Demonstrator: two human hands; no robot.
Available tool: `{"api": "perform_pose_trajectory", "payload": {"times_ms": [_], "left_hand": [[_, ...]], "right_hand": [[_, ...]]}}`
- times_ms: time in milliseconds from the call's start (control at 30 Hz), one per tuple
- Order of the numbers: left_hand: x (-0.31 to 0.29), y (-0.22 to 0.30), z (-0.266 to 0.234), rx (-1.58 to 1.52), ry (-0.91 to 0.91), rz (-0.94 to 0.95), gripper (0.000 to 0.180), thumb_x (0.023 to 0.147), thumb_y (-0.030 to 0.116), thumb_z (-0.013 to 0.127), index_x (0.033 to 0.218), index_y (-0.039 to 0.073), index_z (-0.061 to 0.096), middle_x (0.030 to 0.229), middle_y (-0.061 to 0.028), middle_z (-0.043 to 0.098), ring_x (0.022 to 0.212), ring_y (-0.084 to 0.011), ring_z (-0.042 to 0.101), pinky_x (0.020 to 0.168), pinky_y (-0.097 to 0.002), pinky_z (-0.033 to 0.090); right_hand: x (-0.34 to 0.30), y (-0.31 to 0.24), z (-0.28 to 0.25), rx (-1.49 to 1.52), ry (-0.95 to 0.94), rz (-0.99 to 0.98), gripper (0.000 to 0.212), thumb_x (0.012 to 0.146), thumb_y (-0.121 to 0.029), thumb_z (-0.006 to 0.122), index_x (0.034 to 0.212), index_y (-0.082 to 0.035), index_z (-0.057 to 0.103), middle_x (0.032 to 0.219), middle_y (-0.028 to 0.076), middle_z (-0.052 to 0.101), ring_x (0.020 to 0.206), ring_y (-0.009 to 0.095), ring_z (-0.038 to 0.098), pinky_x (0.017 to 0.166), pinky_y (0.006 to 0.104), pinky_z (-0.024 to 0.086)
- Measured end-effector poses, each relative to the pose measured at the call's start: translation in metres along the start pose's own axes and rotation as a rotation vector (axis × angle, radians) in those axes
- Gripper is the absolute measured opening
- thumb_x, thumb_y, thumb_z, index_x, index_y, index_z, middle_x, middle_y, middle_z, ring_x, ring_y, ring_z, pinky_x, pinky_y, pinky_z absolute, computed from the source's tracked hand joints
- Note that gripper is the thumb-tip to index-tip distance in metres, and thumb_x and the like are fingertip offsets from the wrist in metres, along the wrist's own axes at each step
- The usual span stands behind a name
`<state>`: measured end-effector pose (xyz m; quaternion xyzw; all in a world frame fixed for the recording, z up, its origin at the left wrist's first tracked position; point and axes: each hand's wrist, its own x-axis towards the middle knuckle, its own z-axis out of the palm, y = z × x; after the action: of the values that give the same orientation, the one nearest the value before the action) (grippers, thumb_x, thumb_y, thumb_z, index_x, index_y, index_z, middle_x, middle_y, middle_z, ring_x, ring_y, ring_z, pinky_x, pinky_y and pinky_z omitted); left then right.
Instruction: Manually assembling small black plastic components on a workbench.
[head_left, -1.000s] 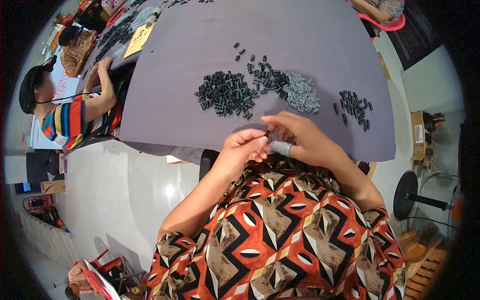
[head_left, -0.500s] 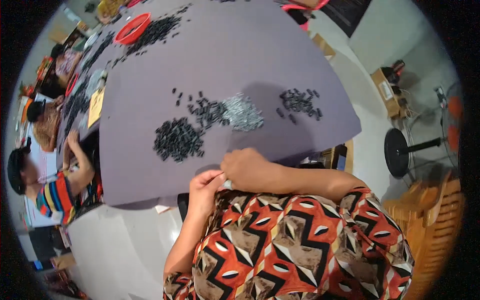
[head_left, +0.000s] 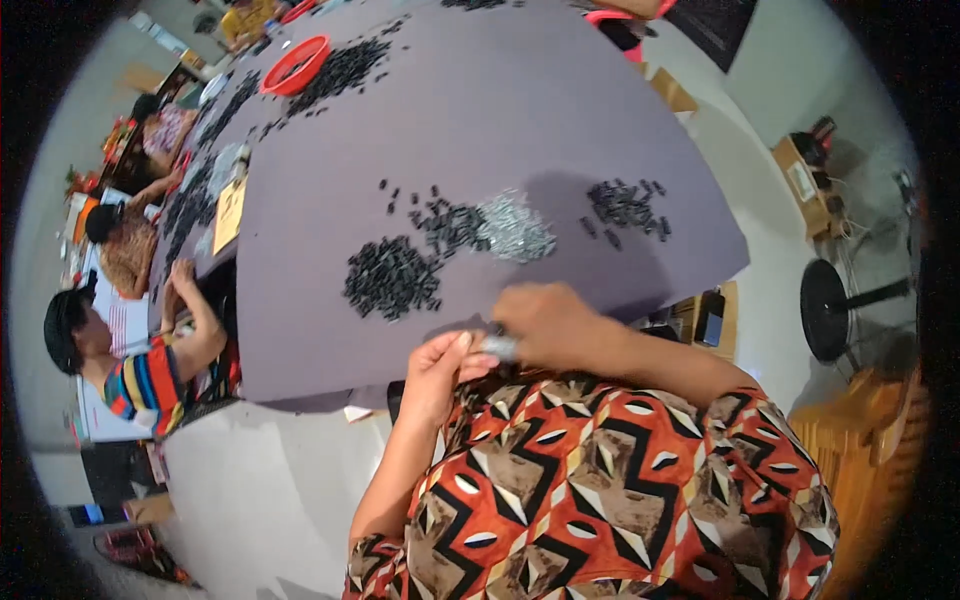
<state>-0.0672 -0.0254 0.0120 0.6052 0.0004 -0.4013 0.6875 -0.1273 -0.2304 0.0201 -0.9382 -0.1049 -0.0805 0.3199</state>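
Close to my body, at the table's near edge, my two hands meet. My left hand [head_left: 437,372] is closed in a pinch, thumb against fingers. My right hand [head_left: 548,322] is curled beside it and smeared by motion. A pale greyish patch [head_left: 500,347] and a small dark spot show between the fingertips, too blurred to name. Beyond the hands lie a dense heap of small black cylindrical pieces [head_left: 392,278], a looser black group [head_left: 450,226], a pile of small silvery pieces [head_left: 516,228] touching it, and another black group [head_left: 625,205] to the right.
The purple-grey tabletop [head_left: 480,110] carries a red basin [head_left: 297,66] beside more black pieces at the far left. A yellow card [head_left: 229,215] lies at the left edge, where several people sit working. A black fan base [head_left: 822,310] and a wooden chair [head_left: 850,420] stand right.
My hands have moved slightly apart, the right one lifting and blurring, which uncovers the pale patch between them. The whole view has shifted, so the table appears further right.
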Motion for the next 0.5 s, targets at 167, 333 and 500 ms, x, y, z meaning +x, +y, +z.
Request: {"api": "perform_pose_trajectory", "payload": {"times_ms": [167,333,500], "left_hand": [[0.001,0.011,-0.027,0.138,0.094,0.251,0.026,0.099,0.02,0.056,0.111,-0.001,0.065,0.092,-0.0075,0.071,0.071,-0.0091,0.063,0.065,-0.0214,0.05],[0.011,0.008,-0.035,0.302,0.197,0.359,0.018,0.096,0.014,0.061,0.107,0.001,0.066,0.087,-0.0027,0.069,0.069,-0.0057,0.059,0.063,-0.0199,0.047],[0.018,0.026,-0.027,1.069,0.36,0.738,0.017,0.085,0.007,0.066,0.102,0.003,0.065,0.084,-0.0126,0.06,0.072,-0.0286,0.062,0.064,-0.0359,0.049]], "right_hand": [[-0.011,0.056,-0.051,-0.225,0.25,0.281,0.028,0.085,-0.033,0.067,0.091,-0.006,0.062,0.088,0.015,0.061,0.083,0.036,0.062,0.072,0.0452,0.05],[-0.027,0.082,-0.066,-0.25,0.275,0.434,0.021,0.084,-0.017,0.068,0.095,-0.002,0.059,0.092,0.015,0.059,0.083,0.038,0.06,0.072,0.0454,0.047],[-0.029,0.081,-0.065,-0.216,0.302,0.457,0.025,0.083,-0.013,0.068,0.104,-0.003,0.058,0.098,0.015,0.059,0.085,0.038,0.061,0.075,0.0444,0.048]]}}
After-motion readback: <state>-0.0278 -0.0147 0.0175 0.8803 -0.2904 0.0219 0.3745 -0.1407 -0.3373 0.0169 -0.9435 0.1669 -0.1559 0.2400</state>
